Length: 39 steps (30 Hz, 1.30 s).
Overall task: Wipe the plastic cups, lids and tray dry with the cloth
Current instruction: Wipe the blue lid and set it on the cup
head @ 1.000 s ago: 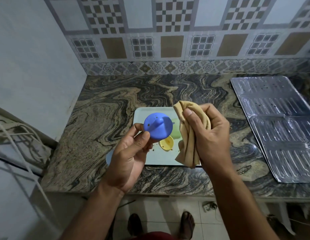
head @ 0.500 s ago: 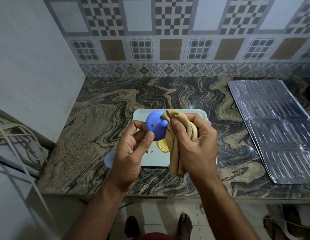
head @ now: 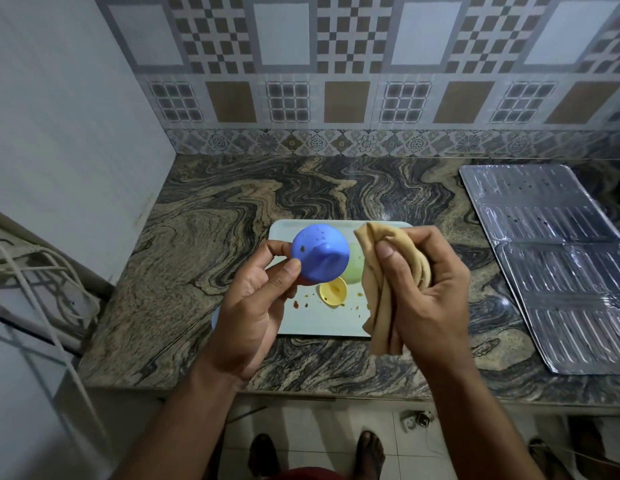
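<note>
A marbled stone tabletop [head: 204, 237] is running along a tiled wall [head: 353, 64], and a ribbed metal sheet [head: 558, 265] is lying on it at the right. A pale tray [head: 322, 323] is sitting on the tabletop in front of the person. The left hand [head: 253, 306] is holding a blue spouted lid [head: 319, 251] above the tray, with the thumb and fingertips pinching its edge; the domed outer face is pointing toward the camera and is showing several small dark specks. The right hand [head: 430, 282] is clamping a bunched tan cloth [head: 384, 289] in a curled grip, just beside the lid but apart from it. For this step, the cloth should probably be pressed onto the dome and worked around the spout base, where residue is likely to collect, while the left hand is turning the lid so that each part is passing under the cloth. A light pinch at the edge should be leaving most of the surface free. The tray is carrying 1 small yellow piece [head: 333, 291], open side up and apparently with a few crumbs inside, and 1 pale green piece [head: 354, 267], partly hidden behind the lid; its contents cannot be told. Reddish-brown crumbs [head: 296, 304] are lying loose on the tray floor.
</note>
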Each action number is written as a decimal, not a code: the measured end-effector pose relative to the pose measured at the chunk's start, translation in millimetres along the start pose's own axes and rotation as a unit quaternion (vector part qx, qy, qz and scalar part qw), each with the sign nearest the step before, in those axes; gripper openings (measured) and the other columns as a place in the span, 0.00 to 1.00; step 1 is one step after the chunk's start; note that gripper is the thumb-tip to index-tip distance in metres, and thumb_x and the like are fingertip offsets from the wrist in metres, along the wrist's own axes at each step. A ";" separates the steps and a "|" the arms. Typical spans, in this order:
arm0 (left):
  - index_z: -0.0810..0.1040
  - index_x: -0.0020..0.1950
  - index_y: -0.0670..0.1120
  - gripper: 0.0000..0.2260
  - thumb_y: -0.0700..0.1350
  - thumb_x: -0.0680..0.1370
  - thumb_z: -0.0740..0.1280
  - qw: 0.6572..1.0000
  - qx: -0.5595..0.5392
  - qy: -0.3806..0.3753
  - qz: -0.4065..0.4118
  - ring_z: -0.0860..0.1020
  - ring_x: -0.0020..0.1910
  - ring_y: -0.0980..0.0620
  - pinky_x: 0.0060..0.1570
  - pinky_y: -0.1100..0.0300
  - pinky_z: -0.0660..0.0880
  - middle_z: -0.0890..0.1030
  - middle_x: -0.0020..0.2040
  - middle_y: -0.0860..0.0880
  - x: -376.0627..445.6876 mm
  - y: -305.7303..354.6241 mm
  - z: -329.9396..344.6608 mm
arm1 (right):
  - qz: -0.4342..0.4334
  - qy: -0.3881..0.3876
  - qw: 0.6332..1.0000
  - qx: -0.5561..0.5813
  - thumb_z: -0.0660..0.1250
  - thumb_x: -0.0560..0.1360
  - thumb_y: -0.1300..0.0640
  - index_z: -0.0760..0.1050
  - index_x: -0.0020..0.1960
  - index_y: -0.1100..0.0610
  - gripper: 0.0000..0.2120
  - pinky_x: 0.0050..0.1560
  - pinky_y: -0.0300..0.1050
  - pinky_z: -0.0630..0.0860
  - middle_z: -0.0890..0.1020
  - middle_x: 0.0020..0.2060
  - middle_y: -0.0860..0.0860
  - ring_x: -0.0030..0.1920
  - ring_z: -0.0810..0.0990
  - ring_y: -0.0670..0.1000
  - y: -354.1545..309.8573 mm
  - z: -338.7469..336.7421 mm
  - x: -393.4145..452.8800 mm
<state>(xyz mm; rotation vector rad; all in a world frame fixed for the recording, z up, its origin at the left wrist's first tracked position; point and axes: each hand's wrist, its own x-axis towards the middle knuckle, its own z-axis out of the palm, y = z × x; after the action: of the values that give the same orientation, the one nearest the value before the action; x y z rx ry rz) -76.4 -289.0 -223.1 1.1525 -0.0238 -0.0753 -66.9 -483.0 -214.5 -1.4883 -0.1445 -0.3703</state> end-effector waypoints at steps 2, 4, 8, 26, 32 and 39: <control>0.80 0.54 0.48 0.06 0.45 0.78 0.70 1.000 -0.011 -0.007 -0.017 0.69 0.44 0.49 0.46 0.59 0.66 0.79 0.43 0.46 1.9 -0.2 -3.1 | 0.007 -0.021 1.000 -0.022 0.73 0.79 0.54 0.81 0.49 0.51 0.02 0.40 0.44 0.78 0.83 0.39 0.42 0.38 0.79 0.42 2.1 -2.8 6.2; 0.82 0.55 0.49 0.08 0.48 0.77 0.71 0.999 -0.016 -0.019 -0.029 0.65 0.49 0.43 0.49 0.55 0.65 0.79 0.45 0.44 3.1 -0.4 -4.0 | 0.013 -0.045 0.999 -0.019 0.71 0.79 0.57 0.79 0.50 0.58 0.04 0.41 0.36 0.76 0.83 0.39 0.41 0.38 0.78 0.39 4.1 -0.7 8.4; 0.82 0.55 0.49 0.09 0.49 0.77 0.71 0.999 -0.033 -0.012 -0.033 0.68 0.51 0.45 0.52 0.55 0.66 0.78 0.50 0.43 5.5 3.7 1.7 | 0.029 -0.068 0.997 0.003 0.70 0.79 0.59 0.77 0.52 0.62 0.06 0.43 0.32 0.75 0.83 0.39 0.41 0.39 0.79 0.38 6.6 3.4 6.9; 0.89 0.53 0.47 0.11 0.39 0.75 0.69 0.988 -0.122 0.098 0.010 0.76 0.39 0.59 0.40 0.67 0.75 0.85 0.46 0.50 0.6 -6.5 36.8 | -0.056 0.067 0.995 -0.039 0.73 0.78 0.68 0.77 0.51 0.66 0.05 0.36 0.29 0.75 0.83 0.37 0.38 0.32 0.79 0.36 -2.9 26.2 -16.3; 0.89 0.53 0.47 0.11 0.40 0.77 0.67 0.995 -0.063 0.068 0.032 0.74 0.45 0.55 0.44 0.63 0.72 0.80 0.50 0.41 -3.5 -7.9 36.9 | -0.109 0.063 0.984 -0.127 0.73 0.79 0.50 0.81 0.52 0.52 0.06 0.43 0.59 0.80 0.84 0.43 0.45 0.42 0.84 0.55 -3.5 27.3 -13.4; 0.87 0.54 0.47 0.11 0.38 0.80 0.65 0.995 0.041 -0.004 0.092 0.83 0.48 0.60 0.50 0.68 0.76 0.88 0.49 0.52 1.6 15.3 31.0 | -0.160 0.077 0.969 -0.171 0.75 0.79 0.55 0.82 0.50 0.60 0.08 0.39 0.60 0.79 0.83 0.42 0.53 0.39 0.83 0.56 -5.9 28.3 -8.4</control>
<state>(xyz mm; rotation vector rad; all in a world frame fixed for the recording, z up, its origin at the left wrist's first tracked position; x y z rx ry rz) -75.9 -311.2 -196.5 1.2262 -0.1415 0.0862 -73.0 -454.0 -209.2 -1.7724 -0.2047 -0.8018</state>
